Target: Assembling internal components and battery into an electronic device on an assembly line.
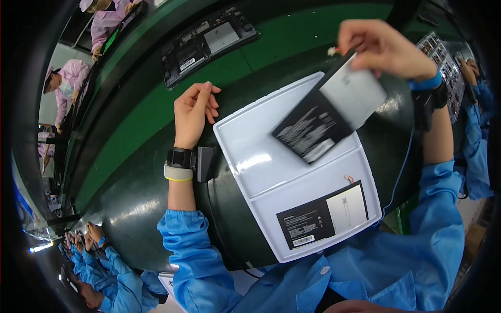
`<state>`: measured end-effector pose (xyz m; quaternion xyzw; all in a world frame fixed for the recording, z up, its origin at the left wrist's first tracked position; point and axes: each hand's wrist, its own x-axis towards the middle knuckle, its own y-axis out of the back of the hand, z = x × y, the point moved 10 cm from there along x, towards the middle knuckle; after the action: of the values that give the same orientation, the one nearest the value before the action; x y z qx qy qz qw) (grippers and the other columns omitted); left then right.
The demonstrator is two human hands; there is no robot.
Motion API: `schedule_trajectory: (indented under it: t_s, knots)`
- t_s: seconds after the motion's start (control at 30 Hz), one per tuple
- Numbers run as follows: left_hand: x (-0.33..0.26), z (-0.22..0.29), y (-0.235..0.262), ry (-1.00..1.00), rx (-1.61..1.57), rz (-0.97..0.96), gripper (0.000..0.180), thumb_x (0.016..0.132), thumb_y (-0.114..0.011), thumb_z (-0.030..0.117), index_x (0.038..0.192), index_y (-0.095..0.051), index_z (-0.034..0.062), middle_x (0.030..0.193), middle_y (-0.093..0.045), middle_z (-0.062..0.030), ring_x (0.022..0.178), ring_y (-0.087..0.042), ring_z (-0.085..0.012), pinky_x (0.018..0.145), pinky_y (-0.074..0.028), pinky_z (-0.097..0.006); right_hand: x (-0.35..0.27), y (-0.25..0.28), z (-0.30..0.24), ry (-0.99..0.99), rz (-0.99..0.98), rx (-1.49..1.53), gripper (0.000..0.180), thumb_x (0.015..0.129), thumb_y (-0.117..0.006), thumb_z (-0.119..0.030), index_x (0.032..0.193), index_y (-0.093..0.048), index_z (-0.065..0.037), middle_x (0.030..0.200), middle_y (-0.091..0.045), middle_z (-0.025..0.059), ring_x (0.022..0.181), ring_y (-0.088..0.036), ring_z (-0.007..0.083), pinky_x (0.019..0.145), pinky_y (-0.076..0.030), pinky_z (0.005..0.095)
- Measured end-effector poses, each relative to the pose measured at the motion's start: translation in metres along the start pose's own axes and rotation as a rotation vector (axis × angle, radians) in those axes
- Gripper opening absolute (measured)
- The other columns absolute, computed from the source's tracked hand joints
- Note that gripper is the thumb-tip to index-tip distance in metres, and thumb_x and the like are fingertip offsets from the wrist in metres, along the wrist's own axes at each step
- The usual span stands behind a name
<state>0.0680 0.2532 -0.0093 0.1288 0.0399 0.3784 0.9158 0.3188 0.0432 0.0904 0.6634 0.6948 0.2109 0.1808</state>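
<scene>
Dark-green bench (133, 195); right fingers (364, 62) clamped on battery (330, 108), print blurred; left fingers (202, 97) loosely apart; tray battery (323, 214) barcoded.

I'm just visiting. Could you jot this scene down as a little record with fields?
Right hand: holds a black-and-silver flat battery pack over the white tray
Left hand: loosely curled, nothing visible in it, beside the tray's far left corner
Nearer compartment: second battery pack, lying flat
Beyond tray: opened black device
</scene>
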Motion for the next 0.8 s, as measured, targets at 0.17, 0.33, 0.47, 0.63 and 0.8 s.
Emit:
schedule_trajectory:
  t_s: [0.17, 0.33, 0.47, 0.63, 0.8]
  knots:
    - [0.007, 0.011, -0.006, -0.021, 0.002, -0.015, 0.031, 0.107, -0.055, 0.025, 0.100, -0.069, -0.0010, 0.072, -0.061, -0.0001, 0.054, -0.056, -0.0052, 0.047, -0.042, -0.019, -0.035, 0.108, 0.071, -0.125, 0.126, -0.112, 0.019, 0.098, -0.066, -0.024, 0.103, -0.062, -0.005, 0.095, -0.062, -0.0027, 0.083, -0.056, 0.0018, 0.073, -0.046, 0.0173]
    - [-0.005, 0.019, -0.018, 0.044, 0.141, -0.087, 0.019, 0.099, -0.068, 0.018, 0.107, -0.071, 0.0016, 0.080, -0.063, 0.0022, 0.066, -0.054, -0.0033, 0.058, -0.043, -0.019, -0.051, 0.133, 0.103, -0.237, 0.191, -0.233, 0.015, 0.100, -0.063, -0.018, 0.104, -0.062, -0.003, 0.091, -0.061, -0.0029, 0.081, -0.057, 0.0037, 0.074, -0.048, 0.0197]
    - [-0.025, 0.058, -0.043, -0.166, 0.583, -0.303, 0.029, 0.080, -0.078, 0.000, 0.108, -0.072, 0.0039, 0.090, -0.065, 0.0007, 0.076, -0.054, -0.0073, 0.071, -0.045, -0.023, -0.058, 0.117, 0.128, -0.565, 0.093, -0.315, 0.024, 0.093, -0.070, -0.020, 0.106, -0.069, 0.000, 0.087, -0.071, 0.0065, 0.074, -0.068, 0.0188, 0.068, -0.056, 0.0309]
    - [-0.033, 0.058, -0.025, -0.099, 0.652, -0.271, 0.022, 0.081, -0.077, 0.002, 0.102, -0.073, 0.0021, 0.087, -0.063, 0.0001, 0.077, -0.055, -0.0089, 0.071, -0.045, -0.024, -0.049, 0.077, 0.027, -0.333, 0.059, -0.742, 0.032, 0.090, -0.074, -0.026, 0.100, -0.071, 0.004, 0.088, -0.076, 0.0158, 0.077, -0.074, 0.0244, 0.067, -0.057, 0.0339]
    - [-0.050, 0.043, 0.010, -0.045, 0.656, -0.119, 0.020, 0.085, -0.077, 0.006, 0.103, -0.072, 0.0003, 0.085, -0.063, 0.0014, 0.076, -0.052, -0.0068, 0.069, -0.045, -0.023, -0.044, -0.069, -0.062, 0.194, -0.224, -0.567, 0.041, 0.077, -0.084, -0.027, 0.107, -0.065, -0.006, 0.093, -0.066, 0.0094, 0.089, -0.066, 0.0265, 0.081, -0.053, 0.0360]
